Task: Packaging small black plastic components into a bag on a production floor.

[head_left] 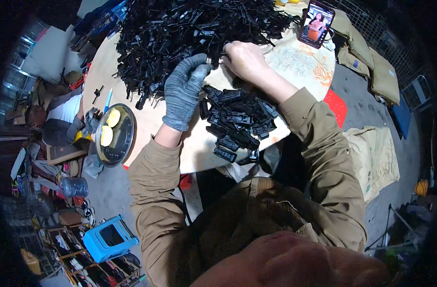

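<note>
My left hand (184, 91) wears a grey knit glove and pinches a small black plastic part (217, 55) at its fingertips. My bare right hand (244, 60) meets it from the right and grips the same part. Both hands hover at the near edge of a large heap of loose black plastic parts (180, 33) on a round table (146, 119). Below my hands lies a smaller pile of assembled black blocks (237, 122) near the table's front edge.
A round metal plate (118, 143) with two yellow pieces sits at the table's left edge, a blue pen (107, 99) beside it. A phone (316, 23) stands propped at the far right. Sacks (376, 158) lie on the floor right; a blue stool (108, 237) stands lower left.
</note>
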A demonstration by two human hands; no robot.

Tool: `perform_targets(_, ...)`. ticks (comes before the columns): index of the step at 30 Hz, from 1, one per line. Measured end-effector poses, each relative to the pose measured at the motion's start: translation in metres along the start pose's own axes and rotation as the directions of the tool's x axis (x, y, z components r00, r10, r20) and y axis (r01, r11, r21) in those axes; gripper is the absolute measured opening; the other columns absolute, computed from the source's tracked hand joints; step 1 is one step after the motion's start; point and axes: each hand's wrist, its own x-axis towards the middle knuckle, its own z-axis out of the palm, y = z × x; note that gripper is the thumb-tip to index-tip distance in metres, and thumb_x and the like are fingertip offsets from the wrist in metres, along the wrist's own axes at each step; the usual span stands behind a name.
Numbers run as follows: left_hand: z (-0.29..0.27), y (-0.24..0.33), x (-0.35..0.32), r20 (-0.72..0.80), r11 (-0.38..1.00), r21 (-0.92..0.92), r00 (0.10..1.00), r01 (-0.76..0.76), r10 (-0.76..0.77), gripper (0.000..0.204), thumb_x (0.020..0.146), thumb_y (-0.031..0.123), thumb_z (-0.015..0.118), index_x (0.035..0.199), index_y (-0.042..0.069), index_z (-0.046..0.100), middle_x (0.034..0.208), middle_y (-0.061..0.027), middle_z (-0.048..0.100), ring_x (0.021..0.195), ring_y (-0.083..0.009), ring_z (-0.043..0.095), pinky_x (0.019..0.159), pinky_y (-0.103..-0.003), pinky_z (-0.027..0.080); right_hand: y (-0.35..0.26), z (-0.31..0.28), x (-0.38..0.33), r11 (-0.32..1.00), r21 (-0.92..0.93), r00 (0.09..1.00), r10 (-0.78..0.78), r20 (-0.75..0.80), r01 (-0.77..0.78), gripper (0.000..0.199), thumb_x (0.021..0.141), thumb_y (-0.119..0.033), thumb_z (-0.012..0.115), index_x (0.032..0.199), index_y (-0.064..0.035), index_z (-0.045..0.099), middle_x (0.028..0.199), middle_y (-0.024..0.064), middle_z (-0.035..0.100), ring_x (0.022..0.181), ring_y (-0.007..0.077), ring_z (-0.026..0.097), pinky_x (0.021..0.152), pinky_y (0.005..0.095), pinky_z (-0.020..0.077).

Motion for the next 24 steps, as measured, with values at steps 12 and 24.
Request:
perform_targets(12, 0.002, -0.007, -0.002, 0.165, 0.742, 0.574, 0.937, -0.346, 0.309, 0.063, 0.073, 0.005, 0.062, 0.128, 0.004, 0.033, 0.125, -0.0163, 0.042, 0.106, -0.0271, 0.050, 0.087, -0.031, 0.042, -0.002, -0.034, 0.000, 0.493, 0.675, 0.834, 0.276, 0.477, -0.549, 0.023, 0.074, -0.026, 0.068, 0.068, -0.0045, 0.066, 0.050, -0.0051, 0.048, 0.045, 0.0011, 0.039, 0.041, 0.0185, 0.0283)
perform_targets(24, 0.009, -0.018, -0.006, 0.224, 0.593, 0.645, 0.861, -0.482, 0.456, 0.078, 0.070, 0.001, 0.062, 0.134, 0.001, 0.016, 0.136, -0.0194, 0.023, 0.115, -0.0317, 0.042, 0.091, -0.033, 0.039, -0.013, -0.027, -0.007, 0.447, 0.770, 0.877, 0.078, 0.473, -0.455, 0.029, 0.073, -0.031, 0.065, 0.062, -0.0052, 0.065, 0.049, 0.0000, 0.054, 0.045, 0.0055, 0.046, 0.046, 0.0218, 0.0369)
